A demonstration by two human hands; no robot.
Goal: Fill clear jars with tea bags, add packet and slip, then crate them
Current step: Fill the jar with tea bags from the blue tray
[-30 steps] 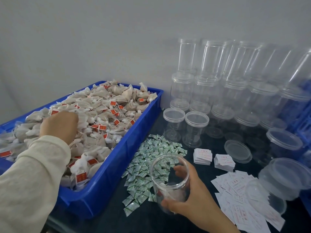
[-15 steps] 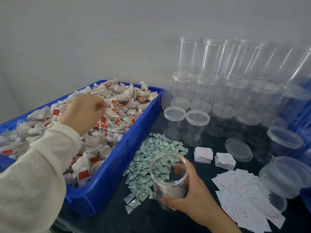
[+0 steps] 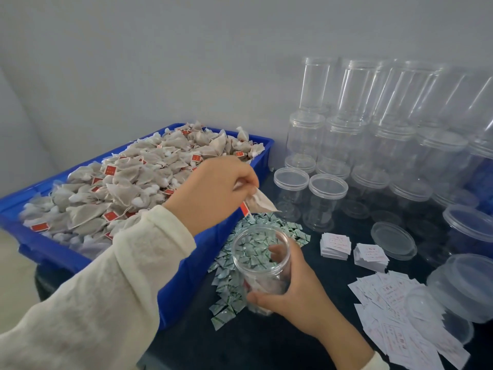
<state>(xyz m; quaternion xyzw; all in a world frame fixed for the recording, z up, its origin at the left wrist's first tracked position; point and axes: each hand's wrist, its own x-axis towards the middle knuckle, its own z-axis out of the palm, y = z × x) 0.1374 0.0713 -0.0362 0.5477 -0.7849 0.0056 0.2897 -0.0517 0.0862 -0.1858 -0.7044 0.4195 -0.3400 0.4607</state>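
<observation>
My right hand (image 3: 292,292) grips an open clear jar (image 3: 260,259) standing on the dark table, with a tea bag or two lying in its bottom. My left hand (image 3: 213,192) hovers just above and left of the jar's mouth, pinching a beige tea bag (image 3: 260,202) whose red tag dangles below. The blue tray (image 3: 186,284) heaped with tea bags (image 3: 133,182) fills the left. Small green-and-white packets (image 3: 232,289) lie scattered between tray and jar. White paper slips (image 3: 336,245) sit in two small stacks to the right.
Stacked empty lidded clear jars (image 3: 373,145) crowd the back right against the wall. A loose lid (image 3: 393,240) lies by the slip stacks. More slips (image 3: 400,316) are spread at the front right beside nested lids (image 3: 464,287).
My left hand has lifted out of the tray and travelled right with a tea bag, arriving over the jar. My right hand has kept its hold on the jar.
</observation>
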